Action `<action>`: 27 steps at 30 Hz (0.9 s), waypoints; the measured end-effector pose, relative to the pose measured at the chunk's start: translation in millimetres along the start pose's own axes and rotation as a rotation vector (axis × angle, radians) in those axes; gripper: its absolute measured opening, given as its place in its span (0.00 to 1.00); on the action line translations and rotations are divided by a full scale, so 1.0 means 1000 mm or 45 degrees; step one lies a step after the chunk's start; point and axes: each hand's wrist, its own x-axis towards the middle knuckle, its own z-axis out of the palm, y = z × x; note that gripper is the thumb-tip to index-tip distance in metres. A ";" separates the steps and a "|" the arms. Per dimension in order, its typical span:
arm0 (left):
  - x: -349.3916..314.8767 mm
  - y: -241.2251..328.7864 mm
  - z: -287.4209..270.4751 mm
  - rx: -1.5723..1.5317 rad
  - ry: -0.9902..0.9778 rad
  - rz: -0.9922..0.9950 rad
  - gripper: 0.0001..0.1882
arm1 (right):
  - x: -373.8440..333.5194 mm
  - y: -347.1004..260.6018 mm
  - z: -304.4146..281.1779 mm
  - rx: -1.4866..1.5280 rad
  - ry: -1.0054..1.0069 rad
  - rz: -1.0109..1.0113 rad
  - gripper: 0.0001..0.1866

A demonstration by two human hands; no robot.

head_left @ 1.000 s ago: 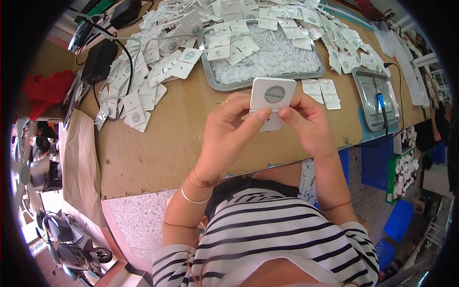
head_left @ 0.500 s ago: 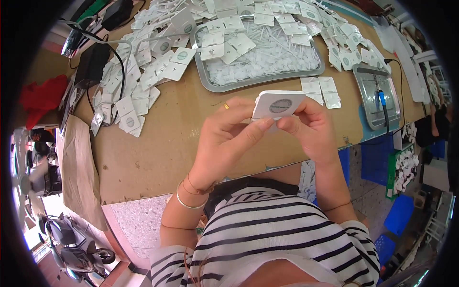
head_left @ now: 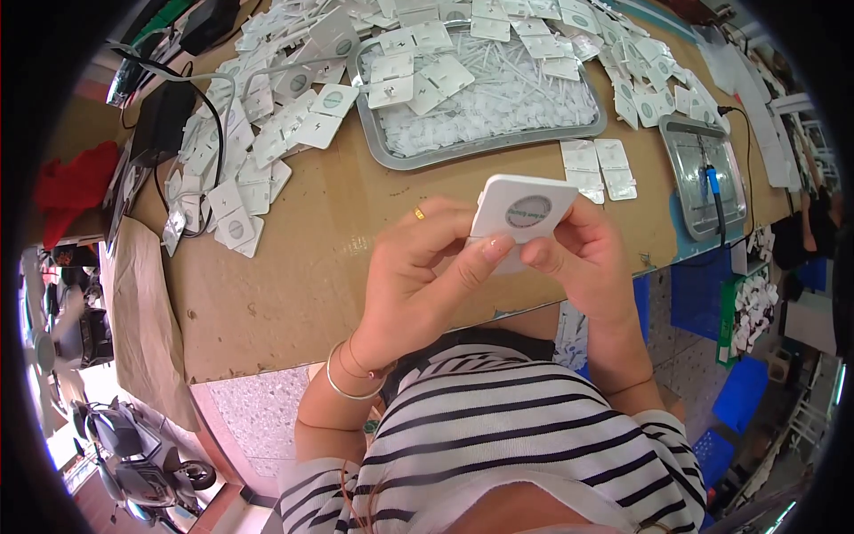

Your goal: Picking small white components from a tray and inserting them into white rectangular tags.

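A white hinged plastic case [head_left: 527,206] with a round grey emblem is held up over the near part of the table, tilted toward me. My left hand [head_left: 422,258] grips its left side, the thumb pressed on the face near the fold and the fingers behind. At the right edge, my right hand [head_left: 587,254] pinches it between thumb and curled fingers. Its lower part is mostly hidden by the thumbs. Beyond it, a metal tray [head_left: 498,140] holds many small clear plastic pieces, with several white cases lying on top.
Heaps of similar white cases [head_left: 325,116] cover the table's far side. Two flat cases [head_left: 598,169] lie right of the big tray. A smaller metal tray [head_left: 703,205] carries a blue-handled tool [head_left: 713,182] with a cord. Black adapters [head_left: 165,120] and cables lie at left, beside brown paper [head_left: 147,311].
Both hands still hold the case, which has shifted slightly right and tilted a little. The table scene has moved slightly left and up in view.
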 end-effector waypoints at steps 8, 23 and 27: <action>-0.002 0.005 -0.002 0.121 0.046 0.044 0.10 | 0.000 -0.009 -0.002 -0.202 -0.019 -0.029 0.05; 0.007 -0.020 -0.015 -1.343 0.000 -0.749 0.24 | 0.024 0.021 -0.008 -1.479 -0.196 -0.830 0.20; 0.006 -0.040 -0.011 -0.931 0.155 -0.722 0.17 | 0.050 0.023 -0.022 -1.239 -0.402 -0.654 0.17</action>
